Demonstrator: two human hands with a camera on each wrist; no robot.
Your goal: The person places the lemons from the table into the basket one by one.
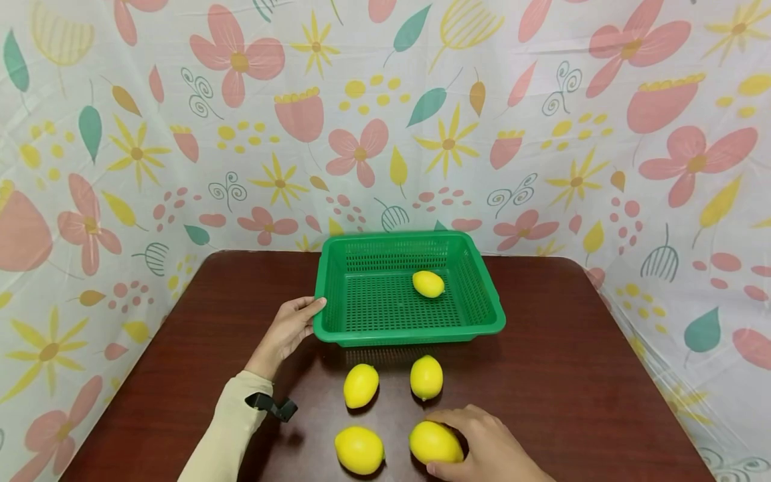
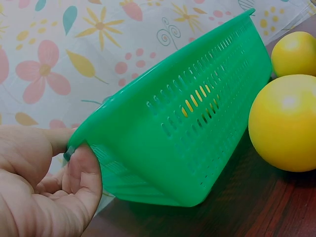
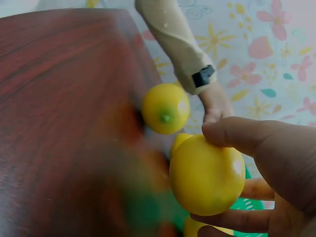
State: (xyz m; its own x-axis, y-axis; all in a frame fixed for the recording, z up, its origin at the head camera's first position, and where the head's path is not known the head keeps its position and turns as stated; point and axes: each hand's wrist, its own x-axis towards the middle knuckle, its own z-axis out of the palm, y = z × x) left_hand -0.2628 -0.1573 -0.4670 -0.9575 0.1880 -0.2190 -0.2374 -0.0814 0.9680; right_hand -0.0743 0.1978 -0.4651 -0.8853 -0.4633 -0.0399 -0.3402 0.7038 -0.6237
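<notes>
My left hand [image 1: 290, 329] grips the left rim of a green plastic basket [image 1: 319, 281], thumb over the rim and fingers curled beneath, as the left wrist view [image 2: 54, 182] also shows. Inside the basket lies one lemon [image 1: 428, 284], toward its right side. At the front of the table, my right hand [image 1: 482, 442] holds a lemon [image 1: 435, 442] between thumb and fingers. Seen from the right wrist, the thumb lies on one side of that lemon [image 3: 207, 175] and the fingers on the other.
Left of the held lemon is another lemon [image 1: 359, 450]. Two more, a left lemon [image 1: 361, 386] and a right lemon [image 1: 426, 377], lie between it and the basket. The dark wooden table [image 1: 572, 375] backs onto a floral curtain [image 1: 385, 134].
</notes>
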